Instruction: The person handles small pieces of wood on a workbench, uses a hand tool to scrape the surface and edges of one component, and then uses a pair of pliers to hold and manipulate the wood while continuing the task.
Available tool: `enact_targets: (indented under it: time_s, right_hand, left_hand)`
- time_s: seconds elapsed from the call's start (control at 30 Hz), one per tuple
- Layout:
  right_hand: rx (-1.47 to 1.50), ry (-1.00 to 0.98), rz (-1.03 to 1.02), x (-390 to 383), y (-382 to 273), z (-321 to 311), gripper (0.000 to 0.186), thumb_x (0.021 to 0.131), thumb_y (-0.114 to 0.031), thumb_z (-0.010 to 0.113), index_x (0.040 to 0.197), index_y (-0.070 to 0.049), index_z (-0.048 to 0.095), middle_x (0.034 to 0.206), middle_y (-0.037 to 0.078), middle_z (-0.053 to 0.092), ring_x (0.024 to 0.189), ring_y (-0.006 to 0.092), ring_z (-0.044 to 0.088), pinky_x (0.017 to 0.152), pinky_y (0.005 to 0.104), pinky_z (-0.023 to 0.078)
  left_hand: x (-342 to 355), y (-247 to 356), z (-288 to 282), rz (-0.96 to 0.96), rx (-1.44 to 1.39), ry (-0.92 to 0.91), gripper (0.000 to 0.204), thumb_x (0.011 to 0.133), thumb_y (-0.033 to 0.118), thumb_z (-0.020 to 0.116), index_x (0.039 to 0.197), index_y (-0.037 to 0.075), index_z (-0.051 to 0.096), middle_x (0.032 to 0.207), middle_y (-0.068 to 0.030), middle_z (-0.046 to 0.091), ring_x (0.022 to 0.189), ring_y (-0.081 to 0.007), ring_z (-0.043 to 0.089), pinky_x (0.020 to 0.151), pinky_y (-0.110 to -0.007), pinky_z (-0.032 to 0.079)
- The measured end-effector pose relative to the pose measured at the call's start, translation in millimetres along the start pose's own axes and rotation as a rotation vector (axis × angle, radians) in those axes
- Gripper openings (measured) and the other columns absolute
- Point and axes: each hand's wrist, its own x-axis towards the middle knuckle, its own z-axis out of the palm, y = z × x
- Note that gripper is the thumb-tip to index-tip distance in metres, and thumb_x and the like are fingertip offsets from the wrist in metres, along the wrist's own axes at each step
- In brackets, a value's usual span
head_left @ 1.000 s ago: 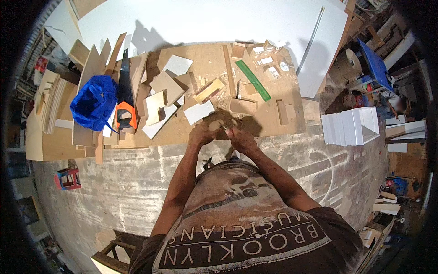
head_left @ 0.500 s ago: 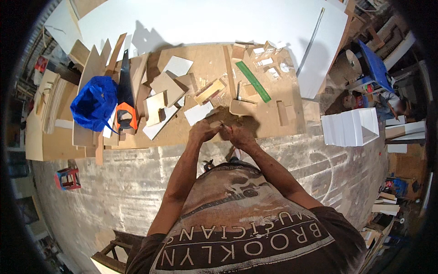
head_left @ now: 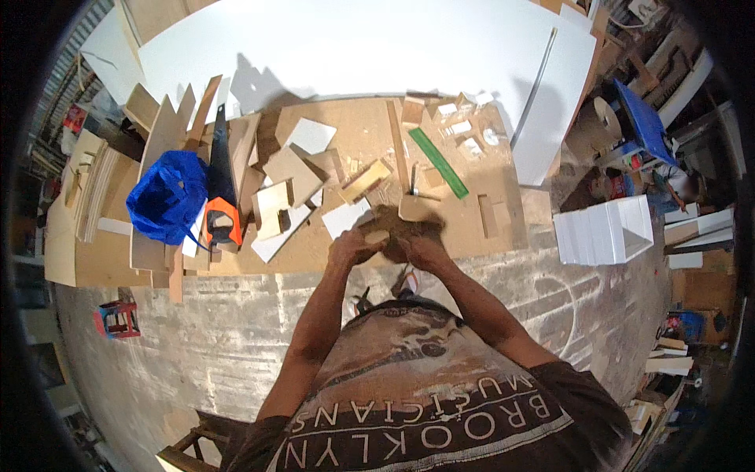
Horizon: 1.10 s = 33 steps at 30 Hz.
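At the near edge of the wooden work board (head_left: 456,236), my left hand (head_left: 352,250) is closed round a small pale piece of wood (head_left: 376,237). Close beside it, my right hand (head_left: 419,248) is closed too, in shadow; what its fingers hold is too dark to make out. Just beyond my hands are a white offcut (head_left: 346,217), a tan block (head_left: 418,208) and a yellowish wooden piece (head_left: 363,180). A green strip (head_left: 436,161) lies farther to the right, among wood chips.
Left: a blue bag (head_left: 167,197), an orange-handled saw (head_left: 222,228), upright boards (head_left: 153,134) and a stool (head_left: 117,319). Behind: a large white panel (head_left: 370,47). Right: white boxes (head_left: 602,228) and a partly visible person (head_left: 680,189) beside a blue board (head_left: 645,118).
The whole scene sits slightly lower in the picture, as the view has shifted. My hands stay close together at the board's near edge, fingers turned a little farther forward.
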Motion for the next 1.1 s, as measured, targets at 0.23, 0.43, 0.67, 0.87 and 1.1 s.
enact_targets:
  time_s: [0.23,0.43,0.67,0.87,1.1]
  right_hand:
    - [0.135,0.045,-0.048,-37.9,6.1,14.3,0.041,0.107,-0.037,0.039,0.119,-0.003,0.059,0.107,0.026,0.065,0.098,0.0476,0.062,0.084,0.0539,0.05]
    - [0.086,0.085,-0.107,-34.0,6.3,15.5,0.045,0.107,-0.04,0.038,0.106,-0.002,0.062,0.09,0.027,0.067,0.084,0.0487,0.065,0.075,0.0561,0.052]
    - [0.056,-0.036,-0.011,-32.2,-3.0,2.9,0.046,0.107,-0.041,0.037,0.109,-0.004,0.065,0.095,0.024,0.07,0.089,0.045,0.067,0.079,0.0539,0.053]
    - [0.058,0.034,-0.12,-23.8,-13.7,1.5,0.048,0.107,-0.043,0.034,0.125,-0.009,0.064,0.103,0.024,0.069,0.093,0.0431,0.067,0.082,0.0529,0.053]
    - [0.127,-0.012,0.009,-32.2,-16.3,1.9,0.053,0.106,-0.047,0.033,0.126,-0.008,0.063,0.112,0.027,0.067,0.102,0.0462,0.064,0.089,0.0534,0.05]
  left_hand:
    - [9.3,-2.9,-0.9,0.034,0.067,-0.082,0.099,0.07,0.08,0.066,0.121,-0.005,0.065,0.118,-0.0267,0.068,0.11,-0.0385,0.068,0.094,-0.047,0.054]
    - [4.6,10.8,-25.9,-0.008,0.068,-0.22,0.097,0.07,0.08,0.067,0.119,-0.003,0.067,0.123,-0.0263,0.066,0.112,-0.0389,0.066,0.095,-0.048,0.053]
    - [-3.6,13.0,-25.7,0.006,0.103,-0.129,0.097,0.069,0.08,0.067,0.117,-0.004,0.067,0.12,-0.0278,0.068,0.112,-0.0394,0.066,0.096,-0.047,0.053]
    - [5.9,10.5,-19.8,0.001,0.084,-0.18,0.093,0.071,0.077,0.067,0.117,-0.004,0.068,0.119,-0.0268,0.068,0.112,-0.0382,0.066,0.096,-0.047,0.053]
    - [1.1,9.7,-25.1,0.006,0.104,-0.172,0.089,0.072,0.076,0.067,0.118,0.0,0.069,0.119,-0.0251,0.068,0.111,-0.0373,0.067,0.096,-0.047,0.053]
